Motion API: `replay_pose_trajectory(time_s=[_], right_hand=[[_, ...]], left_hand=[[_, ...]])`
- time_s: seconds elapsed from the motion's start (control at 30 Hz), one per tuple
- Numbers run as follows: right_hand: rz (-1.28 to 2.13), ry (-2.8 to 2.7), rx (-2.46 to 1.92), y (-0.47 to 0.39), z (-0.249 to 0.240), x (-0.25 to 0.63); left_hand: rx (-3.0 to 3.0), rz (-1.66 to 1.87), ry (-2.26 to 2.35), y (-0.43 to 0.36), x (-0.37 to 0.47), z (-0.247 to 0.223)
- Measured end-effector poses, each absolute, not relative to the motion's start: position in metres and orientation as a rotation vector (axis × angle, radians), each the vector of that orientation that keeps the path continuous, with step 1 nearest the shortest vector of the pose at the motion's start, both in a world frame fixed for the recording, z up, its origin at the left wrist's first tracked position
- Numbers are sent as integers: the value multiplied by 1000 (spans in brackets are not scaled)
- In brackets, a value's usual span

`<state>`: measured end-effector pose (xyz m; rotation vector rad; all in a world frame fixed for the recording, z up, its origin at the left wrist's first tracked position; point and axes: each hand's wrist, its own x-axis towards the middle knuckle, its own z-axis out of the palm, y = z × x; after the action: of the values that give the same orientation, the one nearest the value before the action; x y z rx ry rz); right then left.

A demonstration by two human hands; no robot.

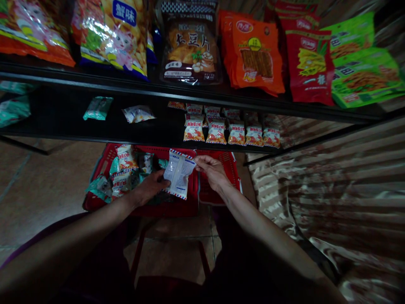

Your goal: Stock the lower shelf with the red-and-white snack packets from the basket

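Fingers point(163, 184) of the left hand point(150, 189) were closed on the left side of the striped-end packet point(179, 175). Right hand point(215, 173) had its upper right corner in a narrow thumb-and-finger pinch. So two grips, one packet, lying between the hands.

Key relation: packet sat right of the left fingers, left of and a bit nearer the body than the right ones. Long axis ran roughly from the body toward the lower shelf point(68, 110), slightly askew, back seam up. It was held over the right edge of the red basket point(177, 210), just short of the shelf's front edge. The row of small bags point(217, 131) stood along that edge toward its right end, up and to the right of the packet. Right hand was nearer that row. A loose white bag point(139, 114) and a teal bag point(98, 108) were farther left on the same shelf.

Hard to see: whatever fingers were under the packet; its front face; the fine print on the back. Contents of the basket went dark beside the left hand. Rear bags in the row were shaded and part covered. Teal bags point(14, 110) at the shelf's left end were cut off by the view. Second red piece point(234, 169) by the basket's right edge: couldn't tell if separate.
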<state>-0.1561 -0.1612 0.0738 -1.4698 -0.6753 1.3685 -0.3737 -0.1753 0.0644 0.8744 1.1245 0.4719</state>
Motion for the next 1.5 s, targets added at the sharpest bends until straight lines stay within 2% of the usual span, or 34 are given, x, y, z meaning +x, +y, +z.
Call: replay_pose_trajectory(time_s=[0.53, 1.03, 1.33, 1.5], right_hand=[[1323, -570, -1430, -161, 72, -161], [1621, -698, -1444, -176, 70, -174], [1473, -746, -1467, -178, 56, -178], [1509, -675, -1442, -177, 55, -178]], left_hand=[[706, 494, 968, -178, -370, 64], [426, 556, 958, -177, -375, 60], [489, 579, 934, -178, -373, 64], [502, 632, 977, -177, -371, 64]])
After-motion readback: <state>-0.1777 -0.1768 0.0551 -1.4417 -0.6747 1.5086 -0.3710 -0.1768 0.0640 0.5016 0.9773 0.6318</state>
